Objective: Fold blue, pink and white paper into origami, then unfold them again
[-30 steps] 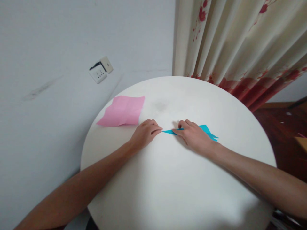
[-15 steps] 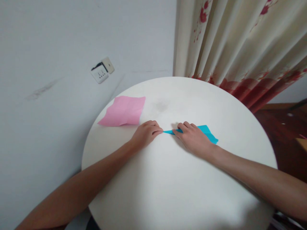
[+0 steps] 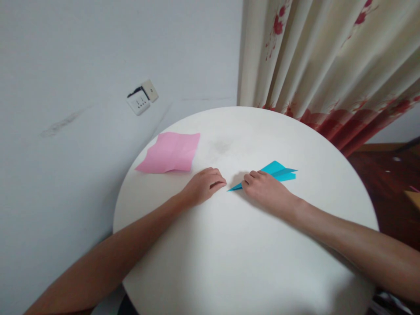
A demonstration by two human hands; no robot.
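Note:
A blue paper plane (image 3: 278, 171) points its sharp nose left and slightly toward me, with its wings spread at the right end. My right hand (image 3: 262, 186) grips it near the front, fingers curled round the folded body and hiding part of it. Just left of the nose is my left hand (image 3: 206, 184), thumb and fingertips pinched together. A small gap separates those fingertips from the plane, and nothing shows between them.
A creased sheet of pink paper (image 3: 172, 153) lies at the left rear of the round white table (image 3: 229, 253). Beyond the table are a white wall with a socket (image 3: 138, 103) and a flowered curtain (image 3: 315, 65).
My left fingertips have come off the plane's nose. The plane has turned in my right hand, its nose now lower and nearer me, its wings more open to view.

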